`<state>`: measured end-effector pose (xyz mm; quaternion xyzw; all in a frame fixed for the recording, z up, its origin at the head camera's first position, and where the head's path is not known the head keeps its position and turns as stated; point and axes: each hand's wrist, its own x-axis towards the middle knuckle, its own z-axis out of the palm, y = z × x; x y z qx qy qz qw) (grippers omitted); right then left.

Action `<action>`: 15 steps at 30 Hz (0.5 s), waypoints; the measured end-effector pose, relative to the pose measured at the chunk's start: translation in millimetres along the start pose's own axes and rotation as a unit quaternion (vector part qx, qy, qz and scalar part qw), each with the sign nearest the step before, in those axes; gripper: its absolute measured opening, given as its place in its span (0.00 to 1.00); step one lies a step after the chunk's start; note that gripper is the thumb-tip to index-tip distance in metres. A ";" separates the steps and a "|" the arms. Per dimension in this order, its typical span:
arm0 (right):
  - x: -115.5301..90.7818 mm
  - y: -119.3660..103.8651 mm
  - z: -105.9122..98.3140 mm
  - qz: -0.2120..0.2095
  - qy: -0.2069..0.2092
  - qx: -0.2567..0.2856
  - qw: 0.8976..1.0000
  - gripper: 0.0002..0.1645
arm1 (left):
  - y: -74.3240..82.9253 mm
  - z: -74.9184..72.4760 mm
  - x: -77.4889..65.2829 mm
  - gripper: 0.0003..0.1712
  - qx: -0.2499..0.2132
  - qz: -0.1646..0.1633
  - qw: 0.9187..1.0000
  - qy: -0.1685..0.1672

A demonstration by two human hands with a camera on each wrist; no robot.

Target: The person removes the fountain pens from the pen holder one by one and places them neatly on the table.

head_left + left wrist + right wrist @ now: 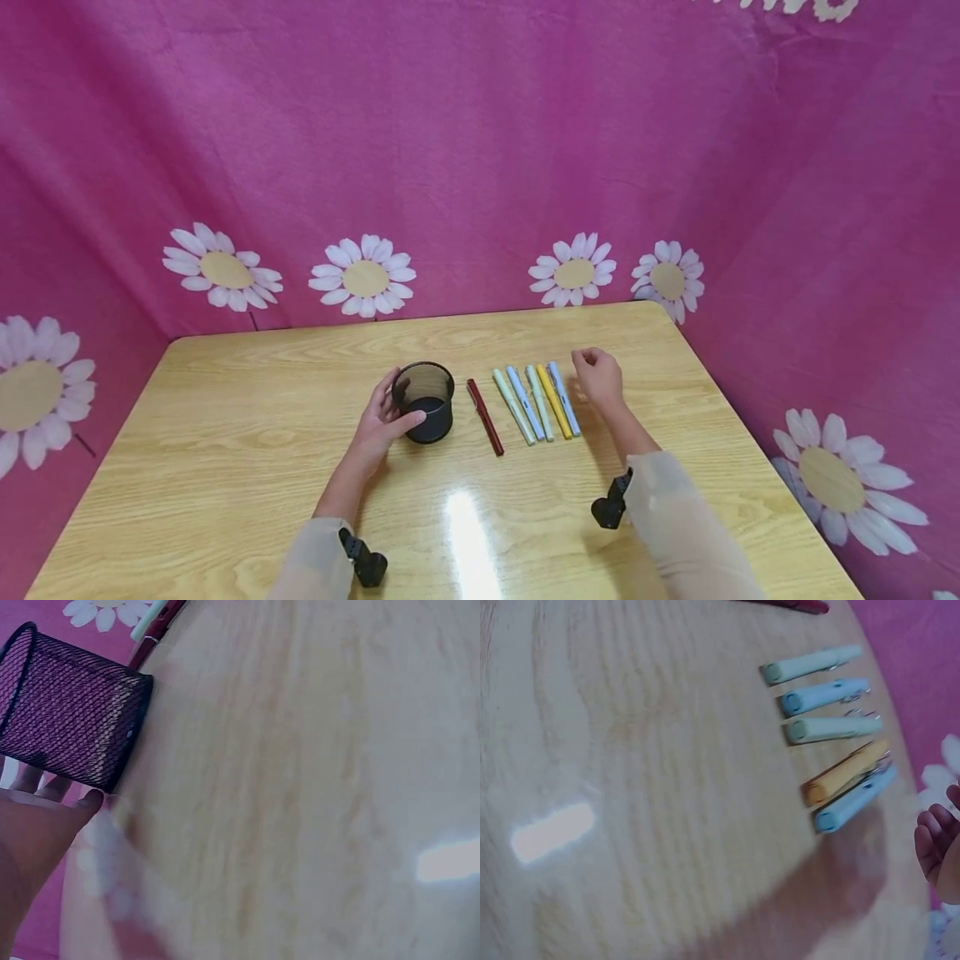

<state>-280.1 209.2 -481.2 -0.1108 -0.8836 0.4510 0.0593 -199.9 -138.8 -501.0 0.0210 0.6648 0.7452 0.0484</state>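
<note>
My left hand (378,429) grips a black mesh pen holder (442,422) on the table, its thumb on the near side and fingers round the left. In the left wrist view, the fingers touch the wall of the holder. A dark red pen (486,417) lies just right of it. Farther right is a row of pens: pale green (513,407), light blue (527,404), another pale green (540,403), yellow (554,402) and another blue (564,400). Beside the row's right end, my right hand (600,379) hovers with loosely curled fingers, holding nothing.
The wooden table (247,433) has a rounded back edge. Behind and along both sides hangs a magenta curtain (450,167) printed with white daisies. Light glares off the tabletop near the front.
</note>
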 end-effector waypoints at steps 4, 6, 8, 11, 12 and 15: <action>2.2 -18.5 -6.2 -0.039 0.014 -0.017 0.999 0.20 | 12.7 -5.1 4.7 0.42 0.061 -0.007 0.998 0.021; 2.1 -30.9 -10.1 -0.061 0.018 -0.026 0.998 0.21 | 25.6 -9.3 8.6 0.39 0.124 -0.006 0.991 0.043; 1.4 -44.8 -14.7 -0.090 0.021 -0.046 0.995 0.22 | 42.2 -14.0 12.5 0.39 0.209 0.001 0.976 0.060; -2.2 -67.4 -20.7 -0.140 0.030 -0.081 0.986 0.23 | 71.7 -20.1 16.5 0.42 0.376 0.027 0.923 0.073; -4.3 -75.4 -22.3 -0.158 0.035 -0.092 0.983 0.24 | 81.8 -21.4 17.2 0.44 0.433 0.037 0.897 0.077; -11.7 -99.3 -25.6 -0.205 0.047 -0.127 0.969 0.25 | 109.8 -23.2 18.5 0.47 0.569 0.065 0.814 0.093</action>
